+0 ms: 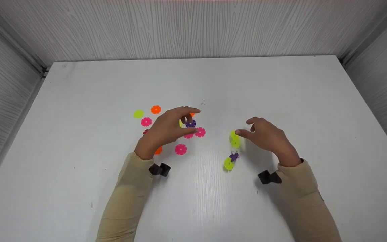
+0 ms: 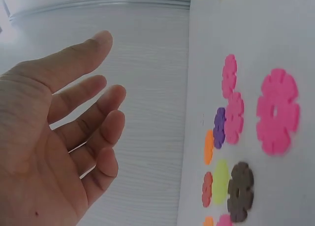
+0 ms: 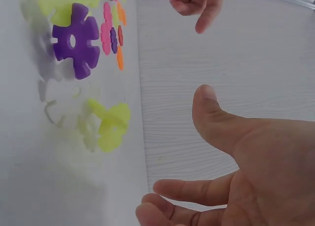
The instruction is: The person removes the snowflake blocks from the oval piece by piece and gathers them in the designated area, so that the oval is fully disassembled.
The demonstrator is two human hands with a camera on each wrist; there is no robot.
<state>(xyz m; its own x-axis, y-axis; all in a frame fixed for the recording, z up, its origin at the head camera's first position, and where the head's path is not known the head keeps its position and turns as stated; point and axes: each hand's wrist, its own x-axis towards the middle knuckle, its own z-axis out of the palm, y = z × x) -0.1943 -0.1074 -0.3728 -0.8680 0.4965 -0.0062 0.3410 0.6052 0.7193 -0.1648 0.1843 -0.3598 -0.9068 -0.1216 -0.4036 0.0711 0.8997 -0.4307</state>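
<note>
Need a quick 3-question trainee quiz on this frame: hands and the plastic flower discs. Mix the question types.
1. True or false: the left hand grips a pink disc.
2. Multiple choice: the joined chain of discs lies nearest to: A) the left hand, B) the right hand, C) the back wall.
3. Fill in: the disc in the middle of that chain, between the yellow-green ones, is ____ in colour.

Key:
1. False. In the left wrist view its fingers are relaxed and hold nothing; the loose discs lie on the table under it.
2. B.
3. Purple.
</note>
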